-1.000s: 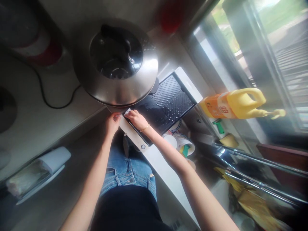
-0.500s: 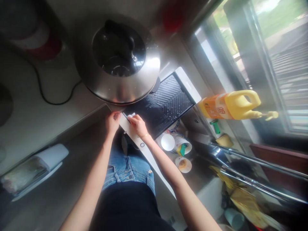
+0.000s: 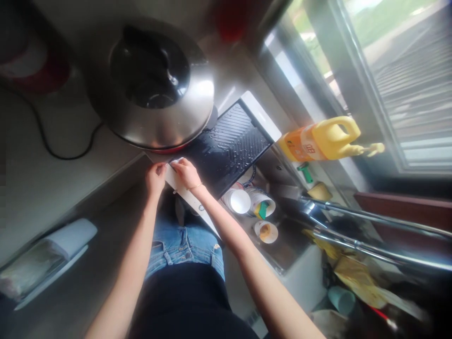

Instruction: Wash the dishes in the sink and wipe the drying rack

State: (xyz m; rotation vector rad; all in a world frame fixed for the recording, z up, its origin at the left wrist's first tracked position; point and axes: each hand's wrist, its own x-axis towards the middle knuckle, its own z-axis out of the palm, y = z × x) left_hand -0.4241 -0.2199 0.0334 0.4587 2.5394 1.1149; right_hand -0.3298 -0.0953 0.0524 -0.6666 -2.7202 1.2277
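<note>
A black griddle (image 3: 226,146) with a ridged, wet cooking surface slants across the middle, one end over the sink. Along its near side runs a white front panel (image 3: 189,195) with a round knob. My left hand (image 3: 156,179) has its fingers bent and pinched at the panel's left corner, seemingly gripping that edge. Over the same end of the griddle is my right hand (image 3: 188,175), fingers closed on a small white cloth or tissue (image 3: 175,162), mostly hidden by them. A large lidded pan (image 3: 155,122) stands right behind both hands.
Several white tubs (image 3: 237,201) sit in the sink (image 3: 278,263), one holding a green-and-yellow sponge (image 3: 262,210). A yellow detergent bottle (image 3: 318,140) stands beside the window. Metal rails (image 3: 353,235) run at the right. A black cord (image 3: 63,157) lies on the left counter.
The whole view has shifted, so the pan, griddle and bottle sit further left. My right hand has moved slightly along the griddle's left end toward my left hand, which stays at the corner.
</note>
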